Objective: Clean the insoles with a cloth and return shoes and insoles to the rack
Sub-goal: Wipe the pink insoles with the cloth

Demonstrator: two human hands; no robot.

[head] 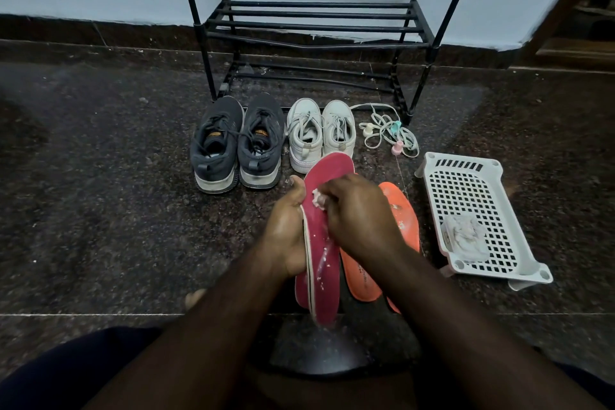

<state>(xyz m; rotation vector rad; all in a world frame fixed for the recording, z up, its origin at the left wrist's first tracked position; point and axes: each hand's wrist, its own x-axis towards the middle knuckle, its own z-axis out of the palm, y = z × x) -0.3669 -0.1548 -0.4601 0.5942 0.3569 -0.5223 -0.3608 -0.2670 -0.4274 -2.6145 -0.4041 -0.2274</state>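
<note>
Sitting on the dark speckled floor (100,210) at far left was nothing but grit; moving rightward came two dark grey sneakers (233,143), side by side with heels toward the camera, then two white sneakers (319,133) just beside them. Behind both pairs stood one black metal rack (316,27) against the pale wall, its bars bare.

Nearer the camera, the left hand (286,226) curled its fingers around the edge of one red insole (321,243), holding it tilted with the toe end pointing toward the white sneakers. The right hand (356,213) lay over that insole's face, fingers bent and pinching a small white wad of cloth (316,200) against it; white flecks dotted the red surface. A second red insole seemed to lie under the first, though I could not tell for sure.

Right of the hands, two orange insoles (399,220) lay on the floor, partly hidden by the right forearm. Farther back sat a tangle of pale laces (389,133) with small clips. At far right, one white perforated basket (472,210) rested upside down, one crumpled white cloth piece (464,233) on top.
</note>
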